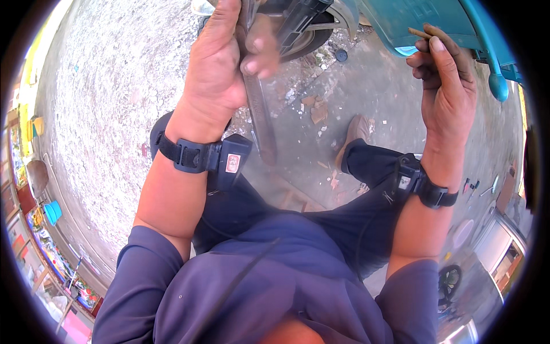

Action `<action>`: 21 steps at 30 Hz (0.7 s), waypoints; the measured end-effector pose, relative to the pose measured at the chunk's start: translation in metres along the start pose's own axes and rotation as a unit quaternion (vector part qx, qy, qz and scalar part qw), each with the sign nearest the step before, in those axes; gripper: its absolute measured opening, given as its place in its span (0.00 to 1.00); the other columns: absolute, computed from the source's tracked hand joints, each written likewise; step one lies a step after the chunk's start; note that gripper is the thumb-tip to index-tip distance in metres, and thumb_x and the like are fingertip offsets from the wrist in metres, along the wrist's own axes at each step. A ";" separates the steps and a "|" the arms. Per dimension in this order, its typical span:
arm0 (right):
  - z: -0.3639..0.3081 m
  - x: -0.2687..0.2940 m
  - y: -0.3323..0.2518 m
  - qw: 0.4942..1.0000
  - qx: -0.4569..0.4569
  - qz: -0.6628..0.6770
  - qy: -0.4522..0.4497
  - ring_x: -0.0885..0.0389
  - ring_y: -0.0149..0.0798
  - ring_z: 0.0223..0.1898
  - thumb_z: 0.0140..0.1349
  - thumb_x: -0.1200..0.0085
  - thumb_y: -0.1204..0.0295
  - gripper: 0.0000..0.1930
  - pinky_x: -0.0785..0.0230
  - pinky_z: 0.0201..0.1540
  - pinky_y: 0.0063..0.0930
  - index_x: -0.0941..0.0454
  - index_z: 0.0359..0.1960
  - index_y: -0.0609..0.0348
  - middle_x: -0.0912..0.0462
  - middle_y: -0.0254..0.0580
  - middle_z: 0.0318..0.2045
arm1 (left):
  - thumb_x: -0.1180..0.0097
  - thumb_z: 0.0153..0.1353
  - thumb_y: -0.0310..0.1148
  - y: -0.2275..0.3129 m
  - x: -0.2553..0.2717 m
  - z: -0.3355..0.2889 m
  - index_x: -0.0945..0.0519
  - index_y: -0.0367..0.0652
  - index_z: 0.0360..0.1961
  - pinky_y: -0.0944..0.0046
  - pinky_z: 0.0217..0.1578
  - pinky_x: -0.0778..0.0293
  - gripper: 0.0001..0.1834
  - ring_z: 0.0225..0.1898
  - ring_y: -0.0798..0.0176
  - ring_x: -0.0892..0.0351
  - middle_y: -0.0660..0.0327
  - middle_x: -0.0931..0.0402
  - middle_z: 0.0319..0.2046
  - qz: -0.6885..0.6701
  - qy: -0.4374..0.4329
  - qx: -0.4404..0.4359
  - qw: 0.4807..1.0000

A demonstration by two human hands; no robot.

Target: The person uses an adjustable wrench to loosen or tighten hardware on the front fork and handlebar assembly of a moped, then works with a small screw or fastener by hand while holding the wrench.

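Note:
My left hand (220,71) is raised at the upper middle, its fingers curled round a long, flat, dark grey-brown strip (260,117). Those fingertips are smeared by motion. The strip hangs downward from the hand, and I cannot make out exactly what it is. At the upper right, my right hand (450,80) pinches a short, thin brown stick-like piece (420,32) between thumb and fingers. Just beside that hand is a glossy teal panel (427,23) with a rounded handle-like end (498,87). Dark smudges mark the right fingers.
A wheel with a dark tyre (309,45) and a black part (303,20) stand beyond the left hand. Debris and a brown scrap (318,110) lie on the grey floor. Rough pale ground spreads at left, with a blue bucket (52,212). Tools (471,184) lie at right.

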State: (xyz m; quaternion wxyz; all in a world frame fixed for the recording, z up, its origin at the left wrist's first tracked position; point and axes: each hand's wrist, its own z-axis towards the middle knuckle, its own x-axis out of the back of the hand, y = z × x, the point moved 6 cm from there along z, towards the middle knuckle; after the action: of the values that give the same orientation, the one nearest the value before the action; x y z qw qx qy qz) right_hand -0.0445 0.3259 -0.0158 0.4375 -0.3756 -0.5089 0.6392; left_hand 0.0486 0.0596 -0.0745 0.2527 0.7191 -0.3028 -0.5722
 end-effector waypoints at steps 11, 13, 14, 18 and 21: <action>-0.004 0.001 -0.001 1.000 -0.013 -0.004 -0.001 0.16 0.31 0.35 0.70 0.48 0.71 0.15 0.30 0.36 0.19 0.21 0.54 0.65 0.15 0.43 0.40 | 0.64 0.67 0.68 0.007 -0.017 0.002 0.31 0.51 0.21 0.69 0.12 0.38 0.33 0.08 0.71 0.43 0.70 0.44 0.08 -0.028 0.005 -0.003 1.000; -0.004 -0.001 -0.003 1.000 -0.008 -0.010 -0.002 0.16 0.30 0.35 0.70 0.48 0.71 0.15 0.31 0.36 0.19 0.21 0.54 0.65 0.15 0.43 0.40 | 0.64 0.68 0.67 0.004 -0.007 0.005 0.29 0.51 0.25 0.69 0.11 0.39 0.31 0.08 0.72 0.44 0.70 0.43 0.10 -0.034 -0.069 -0.021 0.997; -0.003 -0.001 -0.002 1.000 -0.007 -0.008 -0.003 0.16 0.30 0.35 0.70 0.48 0.71 0.15 0.31 0.36 0.19 0.21 0.54 0.65 0.15 0.43 0.40 | 0.64 0.68 0.66 0.005 -0.007 0.007 0.28 0.51 0.27 0.69 0.11 0.39 0.30 0.07 0.72 0.44 0.70 0.42 0.11 -0.032 -0.128 -0.038 0.991; -0.003 -0.002 -0.001 1.000 -0.004 -0.007 -0.005 0.16 0.30 0.35 0.70 0.48 0.71 0.15 0.31 0.36 0.19 0.21 0.54 0.65 0.15 0.42 0.40 | 0.64 0.68 0.67 0.013 -0.008 0.009 0.27 0.50 0.35 0.69 0.09 0.41 0.30 0.07 0.72 0.44 0.70 0.41 0.11 -0.074 -0.085 -0.046 0.993; -0.002 -0.004 -0.001 1.000 -0.006 -0.003 -0.006 0.17 0.30 0.35 0.70 0.48 0.71 0.15 0.31 0.36 0.19 0.21 0.53 0.65 0.15 0.42 0.40 | 0.65 0.67 0.69 0.021 -0.015 0.002 0.26 0.51 0.38 0.69 0.09 0.40 0.32 0.07 0.71 0.44 0.71 0.42 0.09 -0.080 0.012 -0.045 0.996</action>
State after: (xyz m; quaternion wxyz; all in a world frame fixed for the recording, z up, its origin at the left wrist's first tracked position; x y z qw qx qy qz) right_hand -0.0409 0.3234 -0.0155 0.4340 -0.3730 -0.5161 0.6373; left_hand 0.0415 0.0560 -0.0499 0.2422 0.7353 -0.2152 -0.5953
